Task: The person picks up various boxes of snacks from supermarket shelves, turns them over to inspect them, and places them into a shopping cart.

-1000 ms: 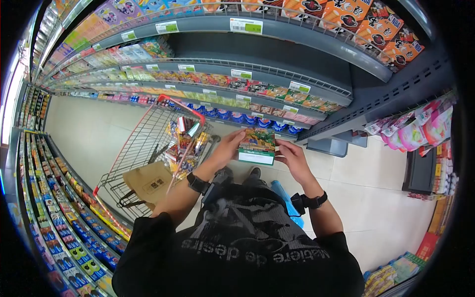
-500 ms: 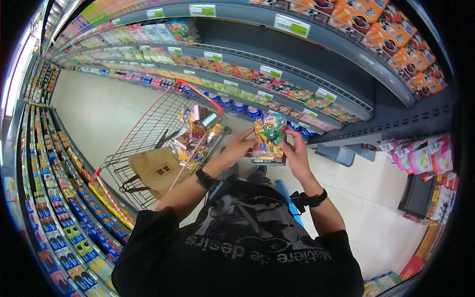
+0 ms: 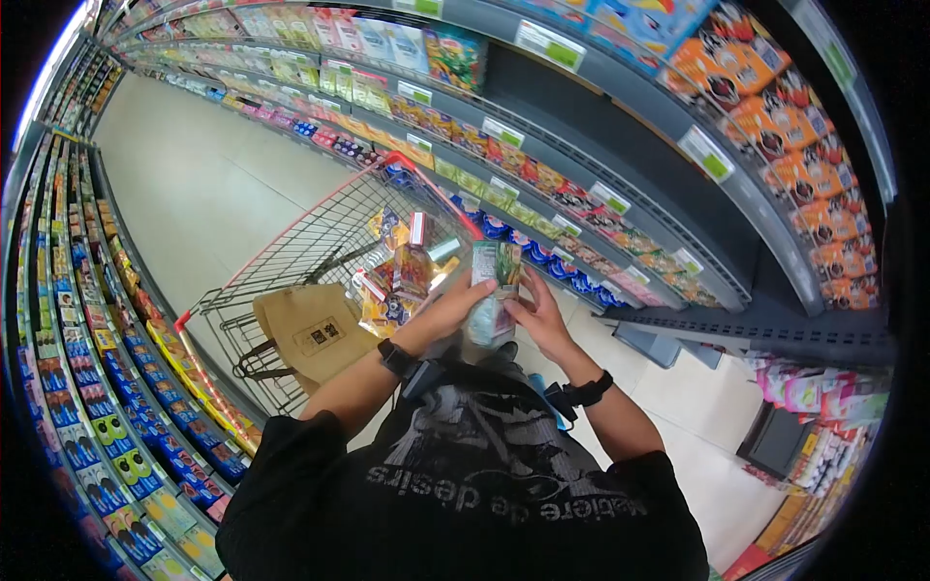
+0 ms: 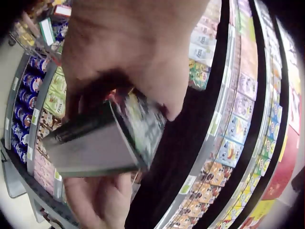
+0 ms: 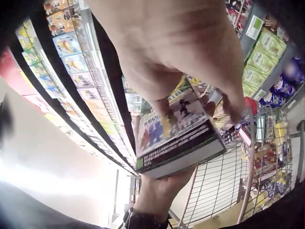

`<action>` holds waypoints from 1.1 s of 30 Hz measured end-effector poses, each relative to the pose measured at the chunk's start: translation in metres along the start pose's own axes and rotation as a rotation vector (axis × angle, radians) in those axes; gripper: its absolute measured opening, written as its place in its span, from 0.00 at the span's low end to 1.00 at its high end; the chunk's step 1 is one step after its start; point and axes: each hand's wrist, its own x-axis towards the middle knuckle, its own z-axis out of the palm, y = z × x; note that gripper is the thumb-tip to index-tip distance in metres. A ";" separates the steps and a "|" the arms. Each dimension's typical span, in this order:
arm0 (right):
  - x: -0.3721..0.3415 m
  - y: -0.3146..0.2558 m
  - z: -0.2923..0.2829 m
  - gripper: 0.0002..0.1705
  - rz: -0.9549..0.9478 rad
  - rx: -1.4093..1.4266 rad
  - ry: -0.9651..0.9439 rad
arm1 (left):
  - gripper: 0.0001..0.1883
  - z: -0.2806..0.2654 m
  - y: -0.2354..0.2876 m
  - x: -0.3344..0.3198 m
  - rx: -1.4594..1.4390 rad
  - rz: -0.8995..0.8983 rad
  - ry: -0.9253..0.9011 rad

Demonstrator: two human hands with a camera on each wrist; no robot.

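Note:
Both hands hold a small printed cardboard box (image 3: 496,259) in front of the body, close to the near corner of the shopping cart (image 3: 291,232). My left hand (image 3: 461,308) grips it from the left side, and my right hand (image 3: 544,320) from the right with the thumb over its face. In the left wrist view a pale end panel of the box (image 4: 95,150) faces the camera, with dark edges and a colourful side. Printed lettering and a green corner show on the box (image 5: 178,131) in the right wrist view. Some of the fingers are hidden behind it.
Several colourful packets (image 3: 412,271) lie in the cart beside a brown paper bag (image 3: 315,334). Stocked shelves (image 3: 601,184) with price tags curve along the far side. Another row of shelves (image 3: 116,416) runs down the left. Pale floor tiles (image 3: 184,194) lie between them.
The box has been turned over in the hands, from its green-edged side to a bright picture face and now a paler side. The view has swung right, and hands and box are nearer the cart.

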 end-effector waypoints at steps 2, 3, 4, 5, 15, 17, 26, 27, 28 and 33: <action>0.014 -0.015 0.020 0.41 0.177 0.145 -0.064 | 0.28 -0.025 0.014 0.002 -0.242 -0.153 -0.003; 0.025 -0.013 0.024 0.40 0.247 0.145 -0.117 | 0.28 -0.039 0.013 0.008 -0.219 -0.110 0.075; 0.035 -0.012 0.030 0.39 0.319 0.146 -0.167 | 0.28 -0.048 0.019 0.008 -0.028 -0.069 0.120; 0.042 -0.013 0.039 0.35 0.339 0.067 -0.114 | 0.29 -0.057 0.026 0.006 0.163 -0.030 0.164; 0.173 -0.111 0.045 0.46 -0.332 -0.433 0.090 | 0.34 -0.231 0.008 0.008 0.285 -0.045 0.600; 0.194 -0.165 0.058 0.46 -0.455 -0.468 0.179 | 0.32 -0.257 -0.003 0.000 0.240 -0.093 0.760; 0.268 -0.228 0.078 0.37 -0.899 -1.050 0.405 | 0.22 -0.332 -0.094 -0.038 0.248 -0.126 0.904; 0.272 -0.227 0.077 0.36 -0.885 -1.026 0.424 | 0.24 -0.335 -0.102 -0.040 0.249 -0.126 0.914; 0.273 -0.226 0.077 0.35 -0.870 -1.003 0.443 | 0.26 -0.338 -0.108 -0.043 0.252 -0.126 0.923; 0.273 -0.225 0.067 0.29 -0.703 -0.657 0.418 | 0.26 -0.362 -0.152 -0.048 0.254 -0.049 1.003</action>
